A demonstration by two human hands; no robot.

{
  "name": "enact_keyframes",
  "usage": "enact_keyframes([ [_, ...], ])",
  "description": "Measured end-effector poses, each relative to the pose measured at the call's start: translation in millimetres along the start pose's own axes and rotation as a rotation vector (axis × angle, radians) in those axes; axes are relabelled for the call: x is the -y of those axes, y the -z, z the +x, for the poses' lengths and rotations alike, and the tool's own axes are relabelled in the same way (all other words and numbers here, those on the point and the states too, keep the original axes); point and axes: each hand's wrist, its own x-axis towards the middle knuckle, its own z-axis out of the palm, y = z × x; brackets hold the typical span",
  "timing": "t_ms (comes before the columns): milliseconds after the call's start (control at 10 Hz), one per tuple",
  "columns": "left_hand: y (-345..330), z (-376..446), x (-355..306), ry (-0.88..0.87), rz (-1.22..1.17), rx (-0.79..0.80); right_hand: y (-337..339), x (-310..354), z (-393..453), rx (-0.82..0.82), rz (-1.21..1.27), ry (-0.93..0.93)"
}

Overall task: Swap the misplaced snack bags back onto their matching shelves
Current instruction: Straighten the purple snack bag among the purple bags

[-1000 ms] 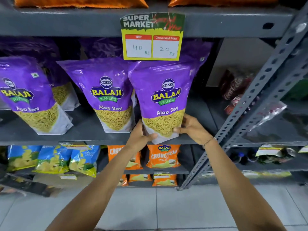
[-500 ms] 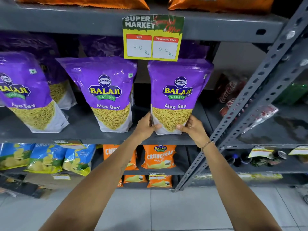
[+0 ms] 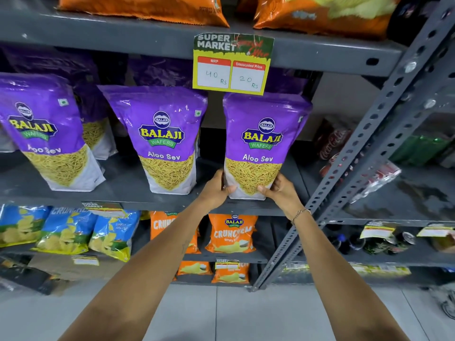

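Observation:
A purple Balaji Aloo Sev bag (image 3: 262, 134) stands upright at the right end of the grey middle shelf (image 3: 128, 185). My left hand (image 3: 216, 190) grips its lower left corner and my right hand (image 3: 280, 190) grips its lower right corner. Two more purple Aloo Sev bags, one in the middle (image 3: 162, 136) and one at the left (image 3: 41, 129), stand on the same shelf, with others behind them. Orange Crunchem bags (image 3: 231, 232) sit on the shelf below, and orange chip bags (image 3: 147, 7) lie on the top shelf.
A yellow price tag (image 3: 232, 65) hangs from the top shelf edge above the held bag. Blue chip bags (image 3: 66, 230) fill the lower left shelf. A slanted grey rack post (image 3: 364, 143) stands at the right, with cola bottles (image 3: 332, 143) behind it. Tiled floor lies below.
Both hands have carried the purple bag rightward and back, away from the middle bag, and set it upright on the shelf. The view has shifted slightly.

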Motion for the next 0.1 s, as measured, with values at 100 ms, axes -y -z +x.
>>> enact_keyframes([
  [100,-4.7,-24.6,6.9,-0.022,0.036,-0.094,-10.6,3.8,-19.0,-0.120,0.001,0.040],
])
